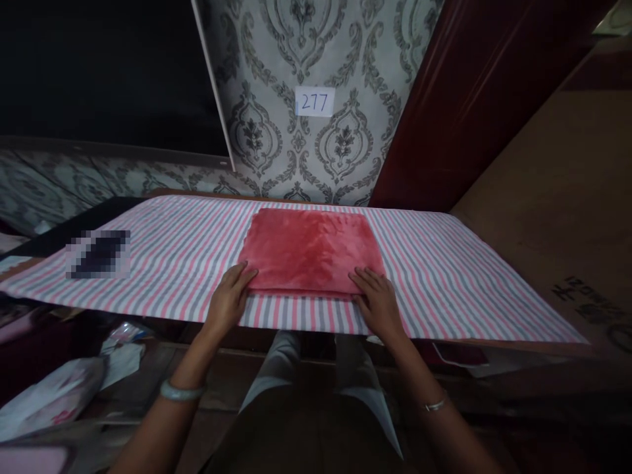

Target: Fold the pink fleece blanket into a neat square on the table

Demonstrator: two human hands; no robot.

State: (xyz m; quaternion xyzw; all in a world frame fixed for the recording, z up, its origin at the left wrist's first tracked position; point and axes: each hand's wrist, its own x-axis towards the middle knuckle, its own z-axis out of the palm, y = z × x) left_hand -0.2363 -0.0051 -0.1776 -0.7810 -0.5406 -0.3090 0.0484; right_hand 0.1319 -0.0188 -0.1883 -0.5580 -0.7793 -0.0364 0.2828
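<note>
Lying in one neat rectangle, a folded, coral-red plush fabric (311,247) rests mid-table on a smooth pink, grey and white striped cloth (444,276). Two bare hands touch its near corners: the left hand (230,296) with thumb apart from fingers, the right hand (379,301) with fingers spread on top. Two rounded bangles (180,392) circle the wrists.

Centre: plush, faintly shiny cloth (311,251) over matt fabric sheet (439,276). Upper right: smooth, glossy panel (434,92). Top centre: paper card (315,102).
</note>
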